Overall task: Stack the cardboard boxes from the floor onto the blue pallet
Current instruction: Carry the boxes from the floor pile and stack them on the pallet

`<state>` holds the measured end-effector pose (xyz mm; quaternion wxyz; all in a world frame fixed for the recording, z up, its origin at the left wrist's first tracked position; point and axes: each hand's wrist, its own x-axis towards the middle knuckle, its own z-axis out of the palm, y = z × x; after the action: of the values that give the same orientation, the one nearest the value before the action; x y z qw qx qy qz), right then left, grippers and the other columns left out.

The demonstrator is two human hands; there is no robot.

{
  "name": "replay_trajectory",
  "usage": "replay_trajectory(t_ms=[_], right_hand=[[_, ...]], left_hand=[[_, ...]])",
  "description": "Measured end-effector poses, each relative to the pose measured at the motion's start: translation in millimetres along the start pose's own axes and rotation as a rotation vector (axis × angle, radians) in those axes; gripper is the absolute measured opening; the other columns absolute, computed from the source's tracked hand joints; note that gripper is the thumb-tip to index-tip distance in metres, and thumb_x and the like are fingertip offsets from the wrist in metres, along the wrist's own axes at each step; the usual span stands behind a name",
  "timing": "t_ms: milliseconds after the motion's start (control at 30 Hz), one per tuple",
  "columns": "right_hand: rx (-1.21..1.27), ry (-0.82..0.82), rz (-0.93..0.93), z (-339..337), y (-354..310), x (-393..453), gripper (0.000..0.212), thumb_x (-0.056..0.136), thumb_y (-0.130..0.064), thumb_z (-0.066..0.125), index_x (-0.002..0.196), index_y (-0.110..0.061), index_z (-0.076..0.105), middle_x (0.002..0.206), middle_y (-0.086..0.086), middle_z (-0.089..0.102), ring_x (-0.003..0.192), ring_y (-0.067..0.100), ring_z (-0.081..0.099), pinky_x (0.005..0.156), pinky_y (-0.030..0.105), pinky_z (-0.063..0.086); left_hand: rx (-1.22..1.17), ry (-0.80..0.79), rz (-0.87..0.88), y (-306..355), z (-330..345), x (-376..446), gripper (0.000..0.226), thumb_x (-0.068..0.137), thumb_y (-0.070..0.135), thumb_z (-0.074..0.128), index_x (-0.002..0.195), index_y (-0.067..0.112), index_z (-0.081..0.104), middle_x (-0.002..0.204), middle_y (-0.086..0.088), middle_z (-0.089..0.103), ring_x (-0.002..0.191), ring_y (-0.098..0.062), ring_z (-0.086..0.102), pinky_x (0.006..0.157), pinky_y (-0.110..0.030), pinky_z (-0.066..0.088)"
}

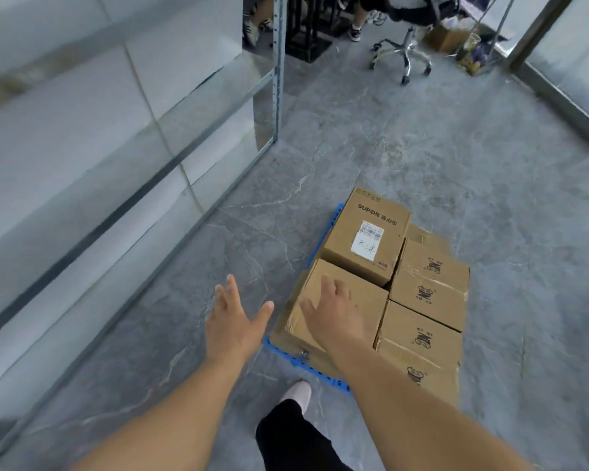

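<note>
Cardboard boxes sit packed together on the blue pallet (pixel 288 358) in the lower middle of the frame, on the grey marbled floor (pixel 422 147). Only slivers of the pallet show: a strip along its near left edge and a corner behind the far box.

The SUPOR box (pixel 366 232) stands at the far side, with a white shipping label (pixel 366 241) on its top face. In front of it, closest to you on the left, is the plain taped box (pixel 364 300). To the right, two logo-printed boxes lie one behind the other, the farther logo box (pixel 432 283) touching the SUPOR box and the nearer logo box (pixel 422 348) touching the plain one. All four look pressed side against side.

Your right hand (pixel 334 314) lies over the plain taped box with fingers spread and straight, palm down; whether it presses the cardboard or floats just above it cannot be told. Your left hand (pixel 233 317) is also spread wide, holding nothing, over bare floor just left of the pallet.

Your dark trouser leg (pixel 286 433) and a light shoe (pixel 298 392) show at the bottom centre, just beside the pallet's near edge.

Along the left runs a metal shelving rack (pixel 279 69) against a pale panelled wall. In the upper right stands an office chair (pixel 408 49) on castors, with another person's leg and shoe (pixel 356 32) beside it.
</note>
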<state>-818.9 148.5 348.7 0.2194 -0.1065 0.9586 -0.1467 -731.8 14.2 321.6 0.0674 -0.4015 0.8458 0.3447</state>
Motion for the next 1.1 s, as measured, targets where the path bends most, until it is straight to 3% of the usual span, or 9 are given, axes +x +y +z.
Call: replay_trajectory(t_ms=[233,433,633,733,900,1100], right_hand=[[-0.103,-0.019,-0.173,31.8,-46.3,-80.9,0.065,0.094,-0.056,0.026,0.147,-0.020,0.018,0.153,0.005,0.020,0.139,0.025,0.023,0.109,0.042,0.026],[-0.185,-0.051,-0.377,65.6,-89.6,-147.9,0.066,0.094,-0.060,0.020,0.146,-0.020,0.024,0.150,0.006,0.026,0.136,0.027,0.026,0.109,0.042,0.029],[-0.207,0.006,-0.656,80.9,-137.6,-204.5,0.079,0.089,-0.065,0.028,0.148,-0.028,-0.008,0.158,0.002,0.001,0.143,0.024,0.012,0.113,0.042,0.020],[-0.231,0.033,-0.828,85.5,-154.6,-231.4,0.084,0.087,-0.066,0.031,0.147,-0.028,-0.015,0.158,0.003,-0.008,0.143,0.025,0.010,0.115,0.042,0.015],[-0.323,-0.008,-1.016,100.8,-159.5,-271.2,0.085,0.088,-0.068,0.026,0.148,-0.024,-0.013,0.157,0.006,-0.010,0.143,0.025,0.011,0.115,0.044,0.016],[-0.356,-0.168,-1.130,126.7,-123.6,-318.1,0.083,0.087,-0.070,0.023,0.148,-0.025,-0.011,0.157,0.005,-0.010,0.144,0.026,0.007,0.115,0.046,0.013]], left_hand=[[-0.096,0.110,-0.078,-64.1,-41.3,-84.1,0.094,0.085,0.062,0.047,0.148,0.025,-0.011,0.158,-0.009,-0.002,0.145,-0.026,0.009,0.117,-0.045,0.011],[-0.145,0.237,-0.209,-136.6,-74.5,-148.6,0.096,0.083,0.062,0.048,0.148,0.025,-0.013,0.158,-0.009,-0.003,0.145,-0.024,0.010,0.116,-0.044,0.011],[-0.197,0.496,-0.297,-183.4,-96.7,-208.0,0.101,0.082,0.065,0.048,0.144,0.028,-0.022,0.158,-0.006,-0.007,0.145,-0.021,0.005,0.115,-0.045,0.006],[-0.212,0.630,-0.355,-198.7,-104.0,-238.5,0.099,0.082,0.067,0.045,0.137,0.032,-0.030,0.157,-0.006,-0.013,0.145,-0.020,-0.001,0.115,-0.044,0.001],[-0.213,0.739,-0.554,-219.8,-90.8,-298.1,0.098,0.080,0.070,0.044,0.144,0.032,-0.021,0.158,-0.004,-0.010,0.145,-0.021,0.000,0.115,-0.046,0.004],[-0.265,0.762,-0.796,-226.5,-45.0,-372.6,0.099,0.079,0.072,0.043,0.139,0.037,-0.028,0.158,-0.003,-0.010,0.145,-0.020,-0.002,0.116,-0.047,0.008]])
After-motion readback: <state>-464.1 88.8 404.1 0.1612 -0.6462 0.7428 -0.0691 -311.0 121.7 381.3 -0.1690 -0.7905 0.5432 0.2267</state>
